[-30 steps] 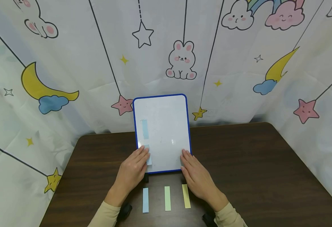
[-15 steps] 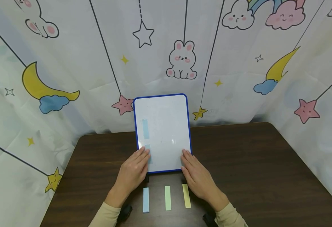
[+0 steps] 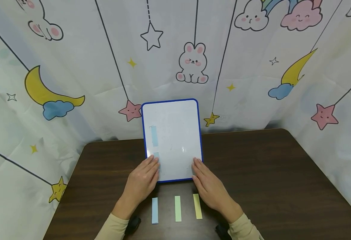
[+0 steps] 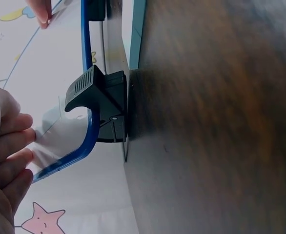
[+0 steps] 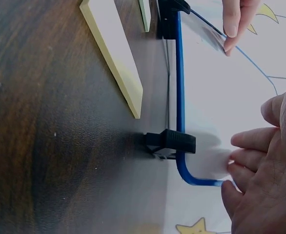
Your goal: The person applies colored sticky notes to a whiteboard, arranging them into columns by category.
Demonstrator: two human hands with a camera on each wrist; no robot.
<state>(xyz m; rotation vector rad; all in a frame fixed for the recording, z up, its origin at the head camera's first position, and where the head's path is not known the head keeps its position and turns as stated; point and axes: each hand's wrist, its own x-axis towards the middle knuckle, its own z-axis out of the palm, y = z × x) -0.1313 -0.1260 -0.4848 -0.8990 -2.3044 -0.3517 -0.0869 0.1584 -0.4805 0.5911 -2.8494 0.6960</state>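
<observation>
A whiteboard (image 3: 175, 136) with a blue frame stands leaning back on the table. Near its left edge two pale blue sticky strips lie one above the other: the upper strip (image 3: 154, 136) shows whole, while only the top of the lower strip (image 3: 156, 155) peeks out past my left hand (image 3: 140, 181). That hand lays its extended fingers on the board's lower left corner, over the strip. On the lower right corner rests my right hand (image 3: 211, 188), fingers together and nearly straight. Both wrist views show fingertips at the white surface, beside black clips (image 4: 111, 102) at the board's bottom edge.
In front of the board, a blue sticky-strip pad (image 3: 155, 210), a green pad (image 3: 177, 208) and a yellow pad (image 3: 197, 206) lie in a row between the forearms. The dark wooden table (image 3: 259, 173) backs onto a white curtain (image 3: 163, 76) printed with cartoons.
The lower blue strip's bottom part, visible beside my left fingers earlier, is now covered by them. My right hand stays in place on the board.
</observation>
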